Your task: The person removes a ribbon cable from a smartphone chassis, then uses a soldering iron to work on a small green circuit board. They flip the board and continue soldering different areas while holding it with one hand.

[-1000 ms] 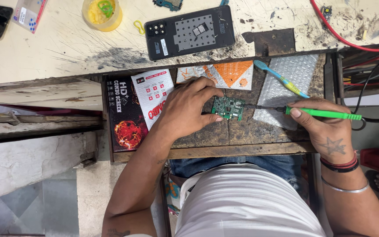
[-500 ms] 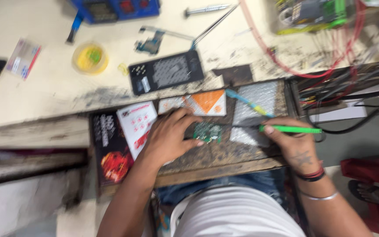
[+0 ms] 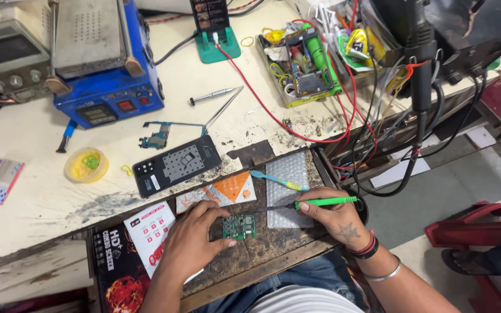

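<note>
Left hand (image 3: 195,240) is spread flat on the pull-out work board (image 3: 262,255), fingertips pinning the small green circuit board (image 3: 239,226) at its left edge. Right hand (image 3: 331,215) is closed in a pen grip around the green-handled iron (image 3: 320,203) (tip looks just above the board's top edge, hard to say if touching). Blue toothbrush (image 3: 278,180) lies just behind.

Small green circuit board (image 3: 239,226), roughly square, lies flat on the dark worn pull-out shelf (image 3: 273,249), component side up w/ silver parts showing. Left edge sits under the fingertips of the left hand (image 3: 195,240). Green-handled tool (image 3: 314,203) lies nearly level in the right hand (image 3: 334,217), thin dark tip pointing left, ending just above the board's top right corner.
</note>
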Motion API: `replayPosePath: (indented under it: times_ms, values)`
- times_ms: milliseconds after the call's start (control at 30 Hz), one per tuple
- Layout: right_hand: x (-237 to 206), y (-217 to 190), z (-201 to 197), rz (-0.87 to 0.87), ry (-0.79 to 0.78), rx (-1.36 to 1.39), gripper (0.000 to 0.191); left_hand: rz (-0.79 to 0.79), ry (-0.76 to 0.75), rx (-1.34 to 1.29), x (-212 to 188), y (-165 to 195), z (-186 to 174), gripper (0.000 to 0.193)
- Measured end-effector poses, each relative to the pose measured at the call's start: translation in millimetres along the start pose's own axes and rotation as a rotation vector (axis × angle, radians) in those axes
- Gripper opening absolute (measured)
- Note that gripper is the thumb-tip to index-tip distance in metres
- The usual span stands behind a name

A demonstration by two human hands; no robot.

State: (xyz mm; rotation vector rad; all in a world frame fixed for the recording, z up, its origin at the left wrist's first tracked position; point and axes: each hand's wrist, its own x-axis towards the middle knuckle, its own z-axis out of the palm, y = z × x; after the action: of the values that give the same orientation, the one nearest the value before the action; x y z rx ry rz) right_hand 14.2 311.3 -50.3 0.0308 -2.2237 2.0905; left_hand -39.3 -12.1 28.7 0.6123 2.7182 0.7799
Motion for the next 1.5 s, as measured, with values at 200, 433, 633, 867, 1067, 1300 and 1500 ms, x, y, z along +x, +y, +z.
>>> replayPosePath:
  times_ms: [200,433,633,867,1067,1300,1500]
  values:
    - [-0.5,-6.1,1.3,0.011,-0.002,0.022,0.020,-0.056,-0.071,-0.018,-3.0,3.5,-6.0,0.062]
    - [0.3,-20.7,-1.0,-0.062,-0.033,-0.059,0.018,-0.052,-0.102,-0.023,-6.1,7.7,-9.1,0.059]
    - [-3.2,-33.3,-4.9,-0.065,-0.039,-0.105,0.020,-0.098,-0.136,-0.027,-5.7,15.4,-7.1,0.066]
    - [-5.4,-36.2,-7.5,-0.050,-0.046,-0.083,0.019,-0.096,-0.163,-0.037,-5.5,16.8,-5.5,0.068]
    - [-6.0,-34.4,-8.9,-0.064,-0.064,-0.078,0.020,-0.127,-0.179,-0.040,-5.7,17.7,-7.1,0.064]
    - [-6.8,-32.7,-11.2,-0.080,-0.069,-0.086,0.021,-0.109,-0.167,-0.027,-4.7,21.8,-8.6,0.061]
    - [-5.5,-31.0,-13.7,-0.147,-0.097,-0.106,0.020,-0.114,-0.168,-0.003,-3.1,18.2,-5.6,0.063]
